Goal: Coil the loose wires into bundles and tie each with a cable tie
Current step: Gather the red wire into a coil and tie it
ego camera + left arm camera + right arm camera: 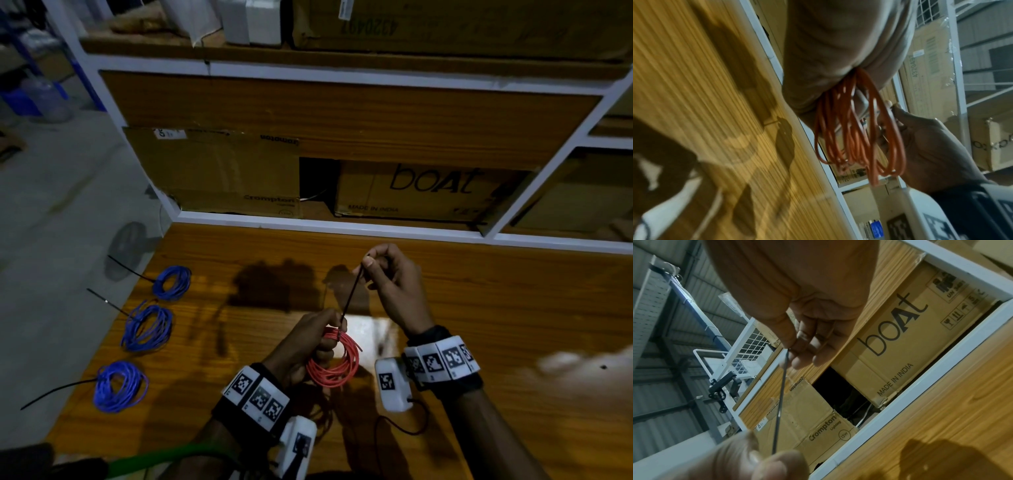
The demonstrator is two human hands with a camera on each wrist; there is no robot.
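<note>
My right hand (394, 284) pinches the black cable tie (350, 295) tail, drawn taut. My left hand (310, 346) grips the red coil (334, 363) above the bench (479, 308). Risk: the thin tail slipping from my fingers (789, 335), or loops escaping the grip, leaving the bundle loose.

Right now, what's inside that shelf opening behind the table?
Two cardboard boxes: a Crompton box on the left and a boat box on the right. Between them is a dark gap with a thin pale cord showing; whatever lies deeper is hidden in shadow.
</note>
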